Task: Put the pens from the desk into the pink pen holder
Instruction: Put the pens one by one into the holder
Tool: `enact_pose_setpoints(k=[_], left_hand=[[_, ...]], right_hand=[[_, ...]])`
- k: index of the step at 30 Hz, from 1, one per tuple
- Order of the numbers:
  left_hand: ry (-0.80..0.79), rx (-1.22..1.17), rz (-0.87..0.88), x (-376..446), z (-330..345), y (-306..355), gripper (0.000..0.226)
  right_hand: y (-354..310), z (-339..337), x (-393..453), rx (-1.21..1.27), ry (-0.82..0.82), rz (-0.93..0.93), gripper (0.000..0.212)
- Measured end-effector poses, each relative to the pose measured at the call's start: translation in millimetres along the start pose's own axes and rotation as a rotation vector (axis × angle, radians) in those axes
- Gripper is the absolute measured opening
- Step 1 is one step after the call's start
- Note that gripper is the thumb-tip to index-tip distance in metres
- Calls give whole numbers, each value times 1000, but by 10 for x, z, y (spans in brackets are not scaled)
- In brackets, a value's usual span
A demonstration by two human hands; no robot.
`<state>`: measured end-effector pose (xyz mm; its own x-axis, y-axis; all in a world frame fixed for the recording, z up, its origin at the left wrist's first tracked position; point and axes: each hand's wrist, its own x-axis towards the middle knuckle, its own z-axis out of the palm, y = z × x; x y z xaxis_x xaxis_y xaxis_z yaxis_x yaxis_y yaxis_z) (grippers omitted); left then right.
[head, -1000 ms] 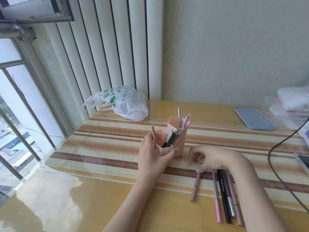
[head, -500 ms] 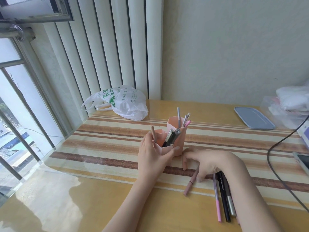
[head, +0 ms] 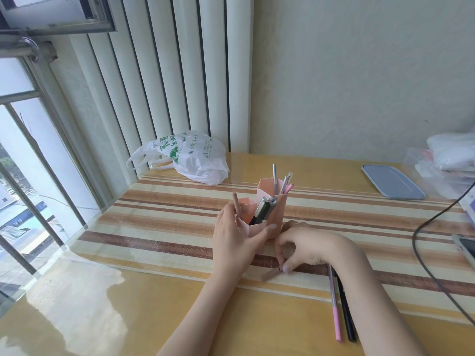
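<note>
The pink pen holder [head: 276, 214] stands mid-desk with several pens sticking out of its compartments. My left hand [head: 235, 242] wraps around its lower front part. Just right of it, my right hand [head: 305, 246] pinches one end of a dusty-pink pen [head: 270, 274] that lies low on the striped mat. A pink-tipped pen [head: 334, 308] and a black pen [head: 345, 313] lie side by side on the desk, partly hidden under my right forearm.
A white plastic bag [head: 191, 158] lies at the back left by the blinds. A grey-blue lid [head: 392, 185] sits back right, next to a pile of bagged items [head: 449, 156]. A dark cable [head: 426, 260] and a device edge [head: 465, 249] cross the right side.
My right hand dragged the dusty-pink pen leftward away from the other pens and has now closed its fingertips on it. My left hand stayed on the holder.
</note>
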<state>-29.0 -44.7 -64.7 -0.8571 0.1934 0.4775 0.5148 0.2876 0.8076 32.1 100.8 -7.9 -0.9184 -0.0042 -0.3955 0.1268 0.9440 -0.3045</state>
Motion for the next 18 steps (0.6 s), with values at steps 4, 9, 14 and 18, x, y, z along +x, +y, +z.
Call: enact_pose_setpoints(k=[4,9,14,18], left_hand=[[3,0,-18,1,15,-16,51],[19,5,-46,2,21,-13,49],[15,-10,-52,-2,11,-1,49],[16,8,-61,-6,17,-12,52]], right_hand=[[85,-110,-123,176,6,-94,18],[141,-256,-251,602,146,-299,18],[9,-392,-339,1022,330,-574,48],[-160,-431,-364,1016,720,-717,55]])
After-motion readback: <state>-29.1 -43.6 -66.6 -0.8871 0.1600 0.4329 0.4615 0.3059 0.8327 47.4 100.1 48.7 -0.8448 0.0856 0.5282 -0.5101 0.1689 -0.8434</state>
